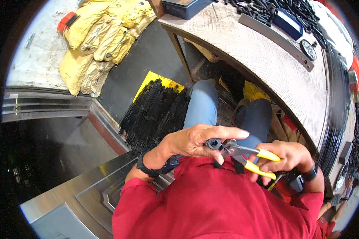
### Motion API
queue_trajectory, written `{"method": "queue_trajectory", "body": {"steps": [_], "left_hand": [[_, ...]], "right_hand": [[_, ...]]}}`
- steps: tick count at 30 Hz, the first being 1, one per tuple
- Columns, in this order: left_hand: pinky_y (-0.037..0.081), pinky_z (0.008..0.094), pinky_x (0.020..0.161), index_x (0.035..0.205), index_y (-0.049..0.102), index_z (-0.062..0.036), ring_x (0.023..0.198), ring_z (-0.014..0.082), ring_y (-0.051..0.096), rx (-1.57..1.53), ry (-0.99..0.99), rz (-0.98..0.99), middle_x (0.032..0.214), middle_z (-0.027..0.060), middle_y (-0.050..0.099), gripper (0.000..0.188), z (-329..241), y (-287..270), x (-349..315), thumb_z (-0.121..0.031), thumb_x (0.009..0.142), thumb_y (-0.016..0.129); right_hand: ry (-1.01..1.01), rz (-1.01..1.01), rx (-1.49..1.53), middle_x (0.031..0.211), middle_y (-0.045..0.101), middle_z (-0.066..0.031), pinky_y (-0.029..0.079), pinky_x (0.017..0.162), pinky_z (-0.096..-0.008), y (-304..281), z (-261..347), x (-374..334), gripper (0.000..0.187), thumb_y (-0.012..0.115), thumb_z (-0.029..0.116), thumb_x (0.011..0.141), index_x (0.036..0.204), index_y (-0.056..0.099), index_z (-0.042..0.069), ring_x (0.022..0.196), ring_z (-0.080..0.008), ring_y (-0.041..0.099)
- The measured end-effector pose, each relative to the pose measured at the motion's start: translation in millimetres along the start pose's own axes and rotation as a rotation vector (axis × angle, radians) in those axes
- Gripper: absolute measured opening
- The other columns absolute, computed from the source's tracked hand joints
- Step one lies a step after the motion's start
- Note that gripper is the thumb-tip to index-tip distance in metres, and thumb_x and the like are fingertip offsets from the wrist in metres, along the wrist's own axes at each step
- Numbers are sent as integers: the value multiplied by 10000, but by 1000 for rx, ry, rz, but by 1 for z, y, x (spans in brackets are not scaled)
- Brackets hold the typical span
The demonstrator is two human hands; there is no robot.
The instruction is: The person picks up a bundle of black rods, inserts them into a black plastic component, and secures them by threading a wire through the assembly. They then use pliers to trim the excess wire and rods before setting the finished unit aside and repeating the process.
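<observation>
My left hand (191, 140) is closed round a small black tubular part (214, 143), whose hollow round end points toward the left. In my right hand (287, 156) is a pair of cutting pliers with yellow grips (267, 154). The metal jaws sit against the black part, right beside my left fingers; whether they bite into it I cannot tell. Both hands are above my lap, in front of my red shirt. On the floor left of my knees, a heap of thin black strips (153, 111) rests partly on a yellow sheet (148, 78).
A workbench (279, 75) curves along the right, with a pile of black parts (255, 8), a dark blue tray (287, 24), a metal bar (275, 42) and a round dial (308, 50). Yellow sacks (103, 32) lie at the upper left. Another person's arm (333, 207) shows at lower right.
</observation>
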State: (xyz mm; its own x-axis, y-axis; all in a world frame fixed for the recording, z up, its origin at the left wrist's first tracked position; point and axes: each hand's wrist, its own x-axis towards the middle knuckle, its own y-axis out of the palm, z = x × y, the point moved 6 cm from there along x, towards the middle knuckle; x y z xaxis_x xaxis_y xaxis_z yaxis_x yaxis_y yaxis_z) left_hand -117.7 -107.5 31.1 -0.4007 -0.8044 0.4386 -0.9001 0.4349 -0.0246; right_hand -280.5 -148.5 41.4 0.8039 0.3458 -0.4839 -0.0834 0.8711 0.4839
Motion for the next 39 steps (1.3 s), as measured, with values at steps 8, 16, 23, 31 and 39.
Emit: {"method": "queue_trajectory", "body": {"steps": [8, 16, 23, 31, 39], "left_hand": [[451, 288, 702, 1106, 448, -29, 803, 210, 585, 263, -76, -309, 988, 111, 557, 488, 6, -4, -5, -338, 777, 633], [438, 246, 669, 1107, 444, -3, 741, 124, 534, 263, -133, -497, 893, 85, 540, 550, 14, -12, -14, -479, 835, 498], [392, 219, 600, 1039, 477, 67, 667, 96, 474, 214, -191, -707, 827, 69, 506, 783, 18, -20, -16, -649, 829, 240], [318, 249, 494, 1004, 479, 48, 529, 99, 363, 81, -106, -750, 598, 20, 396, 696, 31, -21, -19, -606, 854, 296], [328, 247, 499, 981, 446, 38, 525, 111, 375, 64, -90, -664, 608, 35, 391, 668, 35, -14, -4, -593, 866, 261]], "right_hand": [[-197, -887, -1580, 981, 488, -121, 440, 786, -361, -11, 31, -9, 439, 664, 146, 613, 1025, 530, 75, 922, -268, 528], [-390, -1000, -1584, 1088, 483, -137, 416, 702, -357, -17, 46, 0, 398, 608, 66, 596, 986, 529, 50, 865, -270, 512], [-604, -1043, -1363, 849, 492, -118, 433, 550, -340, -29, 14, 30, 294, 640, 61, 652, 920, 518, 60, 692, -270, 520], [-504, -1213, -302, 826, 605, -34, 436, 580, -231, -95, 33, -45, 427, 527, 412, 840, 1029, 615, 39, 670, -94, 545], [80, -2101, -1188, 857, 571, -212, 463, 675, -395, -258, 64, -196, 201, 580, 197, 780, 794, 622, 0, 745, -337, 588]]}}
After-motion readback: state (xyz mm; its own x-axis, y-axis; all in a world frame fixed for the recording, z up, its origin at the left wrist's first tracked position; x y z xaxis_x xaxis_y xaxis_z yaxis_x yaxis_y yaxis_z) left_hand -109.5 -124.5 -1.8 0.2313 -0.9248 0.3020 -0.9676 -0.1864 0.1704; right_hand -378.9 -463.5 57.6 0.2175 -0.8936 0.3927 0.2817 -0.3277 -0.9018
